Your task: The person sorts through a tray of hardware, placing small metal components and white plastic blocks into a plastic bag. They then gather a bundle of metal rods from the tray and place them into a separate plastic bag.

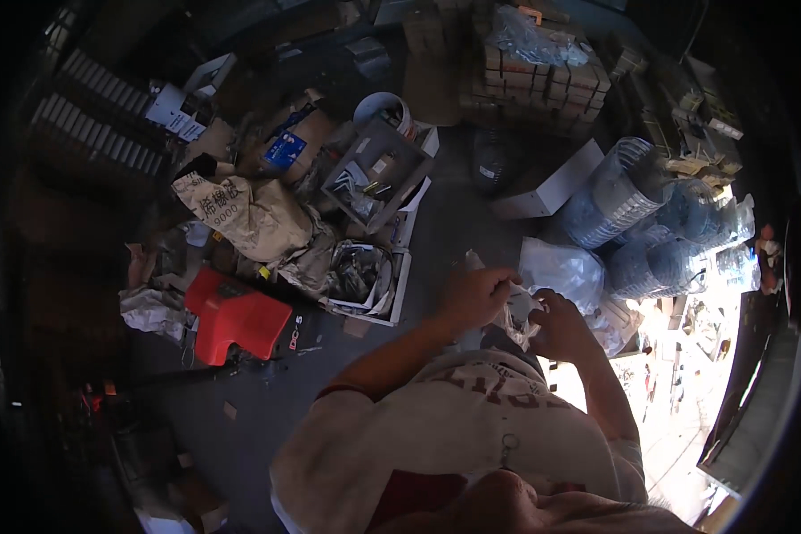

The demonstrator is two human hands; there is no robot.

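Close in front of my shirt, both hands work on a small crumpled whitish wrapper (518, 313), which looks like thin plastic. My left hand (481, 296) is closed, pinching its upper left side between thumb and fingers. On the other side, the fingers of my right hand (562, 326) are bent around its edge. What the wrapper contains, if anything, I cannot make out. Just beyond my hands lies a big clear plastic bag (561, 271).
Large clear ribbed plastic containers (610, 196) stand to the right, near a pale box (552, 182). Leftward are a red plastic piece (231, 319), a brown paper sack (254, 218) and a grey bin (380, 173) of small parts. Stacked cartons (543, 84) rise at the back.
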